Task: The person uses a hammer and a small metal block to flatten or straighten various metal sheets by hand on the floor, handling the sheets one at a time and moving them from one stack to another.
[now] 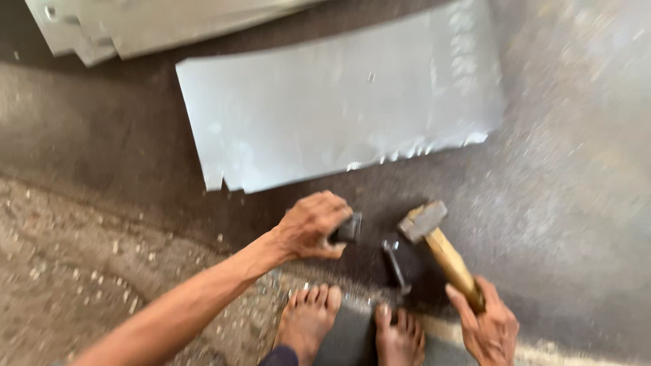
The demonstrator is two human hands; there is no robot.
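The left hand [313, 224] is closed over a small dark metal block [347, 229] on the floor [569, 203], just below the ragged lower edge of the large metal sheet [339, 102]. The right hand [489, 329] grips the wooden handle of a hammer [437, 240], its head well below the sheet, right of the block. A dark clamp-like piece [395, 266] lies between them. Bare floor lies right of the sheet.

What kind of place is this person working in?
Probably a sheet-metal workshop, worked at floor level: cut metal sheets lie on a gritty concrete floor, and the right hand holds a hammer.
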